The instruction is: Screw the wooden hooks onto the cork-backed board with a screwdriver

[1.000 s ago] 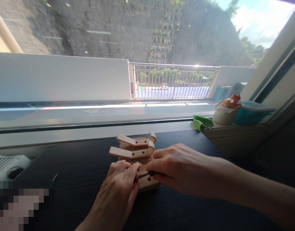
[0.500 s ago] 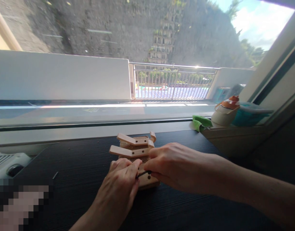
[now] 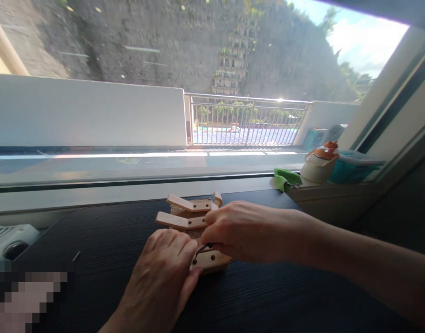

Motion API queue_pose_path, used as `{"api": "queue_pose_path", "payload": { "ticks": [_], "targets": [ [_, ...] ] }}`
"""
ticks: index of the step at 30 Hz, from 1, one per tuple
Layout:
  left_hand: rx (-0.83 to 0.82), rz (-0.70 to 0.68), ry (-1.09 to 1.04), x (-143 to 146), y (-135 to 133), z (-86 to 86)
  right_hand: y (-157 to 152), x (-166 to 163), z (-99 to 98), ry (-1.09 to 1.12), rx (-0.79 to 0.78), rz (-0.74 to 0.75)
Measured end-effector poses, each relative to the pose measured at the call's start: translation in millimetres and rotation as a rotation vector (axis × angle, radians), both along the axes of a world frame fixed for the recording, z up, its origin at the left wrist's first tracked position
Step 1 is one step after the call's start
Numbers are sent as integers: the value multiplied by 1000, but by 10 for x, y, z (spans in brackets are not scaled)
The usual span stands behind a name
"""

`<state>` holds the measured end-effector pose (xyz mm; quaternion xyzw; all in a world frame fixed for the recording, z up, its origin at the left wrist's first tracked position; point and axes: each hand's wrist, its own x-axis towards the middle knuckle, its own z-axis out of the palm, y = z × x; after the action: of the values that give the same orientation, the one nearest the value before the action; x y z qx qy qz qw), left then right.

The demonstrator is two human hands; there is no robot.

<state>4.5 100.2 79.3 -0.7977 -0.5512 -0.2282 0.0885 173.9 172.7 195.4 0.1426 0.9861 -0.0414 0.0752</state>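
Note:
My right hand (image 3: 238, 231) is closed on a dark hex key (image 3: 201, 249). The key's bent tip reaches a dark screw hole in the nearest wooden bar (image 3: 212, 263). My left hand (image 3: 165, 268) grips that bar's left end, thumb on the near side and fingers over the far side. Behind it, two more angled wooden hooks, a middle one (image 3: 174, 220) and a far one (image 3: 181, 202), lie across a pale wooden block, each with dark holes. My hands hide much of the block and the hooks' right parts.
The black table (image 3: 104, 273) carries a small thin metal piece (image 3: 76, 255) at left. A white device (image 3: 14, 240) stands past the left edge. On the sill at right are a green cloth (image 3: 286, 179), a cream bottle (image 3: 318, 166) and a teal box (image 3: 354, 166).
My right hand has shifted slightly left and turned the hex key, whose bent tip now shows at the screw hole. My left hand has eased slightly left along the bar. The view has tilted a little.

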Motion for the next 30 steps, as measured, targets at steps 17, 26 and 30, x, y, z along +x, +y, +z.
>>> {"api": "queue_pose_path", "payload": {
  "ticks": [17, 26, 30],
  "targets": [
    [168, 39, -79, -32, -65, -222, 16, -60, 83, -100, -82, 6],
    [210, 49, -108, -23, -57, -303, 72, -212, 124, -175, -42, -2],
    [224, 46, -101, -25, -52, -298, 170, -251, 109, -139, -86, 52]
  ]
}}
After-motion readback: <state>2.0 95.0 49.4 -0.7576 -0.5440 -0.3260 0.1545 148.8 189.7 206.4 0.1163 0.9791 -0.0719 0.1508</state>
